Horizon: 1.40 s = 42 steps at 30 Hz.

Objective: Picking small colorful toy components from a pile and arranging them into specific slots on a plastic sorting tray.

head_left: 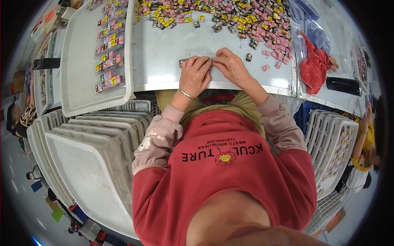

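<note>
My left hand (194,75) and my right hand (230,65) meet fingertip to fingertip near the front edge of a grey table (164,53). Between the fingertips I pinch a short row of small dark square pieces (183,62) lying on the table; its left end shows beside my left hand. A thin bracelet sits on my left wrist. A big heap of small square pieces (230,16) in pink, yellow and dark colours spreads across the far side of the table.
A white perforated tray (82,65) at left holds rows of sorted pieces. Stacked white trays (90,151) stand below it, more trays (332,143) at right. A red cloth (314,65) and a black cylinder (344,85) lie right. Another person (365,139) works at far right.
</note>
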Each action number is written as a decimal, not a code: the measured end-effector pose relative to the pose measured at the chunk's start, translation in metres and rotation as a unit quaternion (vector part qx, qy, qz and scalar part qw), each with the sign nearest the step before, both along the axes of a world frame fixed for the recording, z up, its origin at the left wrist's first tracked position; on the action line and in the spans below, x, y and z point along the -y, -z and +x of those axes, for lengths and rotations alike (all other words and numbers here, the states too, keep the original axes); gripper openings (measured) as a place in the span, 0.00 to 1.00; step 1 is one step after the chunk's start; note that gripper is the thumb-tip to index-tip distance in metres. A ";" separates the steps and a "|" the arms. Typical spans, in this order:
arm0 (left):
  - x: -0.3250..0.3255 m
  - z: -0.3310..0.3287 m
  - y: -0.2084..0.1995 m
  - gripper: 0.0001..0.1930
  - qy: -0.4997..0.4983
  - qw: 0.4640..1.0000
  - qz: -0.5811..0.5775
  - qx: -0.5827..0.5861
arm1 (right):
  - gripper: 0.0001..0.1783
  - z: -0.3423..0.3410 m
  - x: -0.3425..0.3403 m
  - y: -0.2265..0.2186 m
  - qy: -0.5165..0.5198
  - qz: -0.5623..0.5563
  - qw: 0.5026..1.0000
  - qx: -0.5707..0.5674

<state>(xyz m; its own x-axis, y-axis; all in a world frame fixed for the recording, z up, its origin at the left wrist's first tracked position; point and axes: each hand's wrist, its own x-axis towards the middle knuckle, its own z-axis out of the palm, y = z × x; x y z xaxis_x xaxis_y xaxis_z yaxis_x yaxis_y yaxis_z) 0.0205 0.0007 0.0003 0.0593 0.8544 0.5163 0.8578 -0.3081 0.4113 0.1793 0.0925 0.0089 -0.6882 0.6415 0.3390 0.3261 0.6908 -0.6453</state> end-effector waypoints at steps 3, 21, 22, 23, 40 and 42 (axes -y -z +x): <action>0.000 -0.001 0.001 0.17 -0.001 1.000 0.002 0.001 | 0.07 0.001 0.005 0.001 0.008 0.018 1.000 -0.004; -0.002 0.007 -0.011 0.24 0.012 0.997 -0.052 -0.049 | 0.09 0.129 -0.065 -0.012 0.262 0.105 0.959 0.020; -0.002 0.006 -0.010 0.24 0.012 0.997 -0.052 -0.050 | 0.09 0.132 -0.065 -0.013 0.263 0.105 0.959 0.020; 0.000 0.003 -0.007 0.24 0.010 0.999 -0.035 -0.014 | 0.11 0.134 -0.067 -0.015 0.282 0.048 0.953 0.100; 0.023 -0.038 0.003 0.19 -0.093 0.995 0.030 0.033 | 0.14 -0.004 -0.042 -0.018 -0.017 -0.153 0.985 -0.083; 0.023 -0.038 0.003 0.19 -0.079 0.996 0.027 0.021 | 0.14 -0.034 -0.034 -0.014 -0.073 -0.132 0.986 -0.064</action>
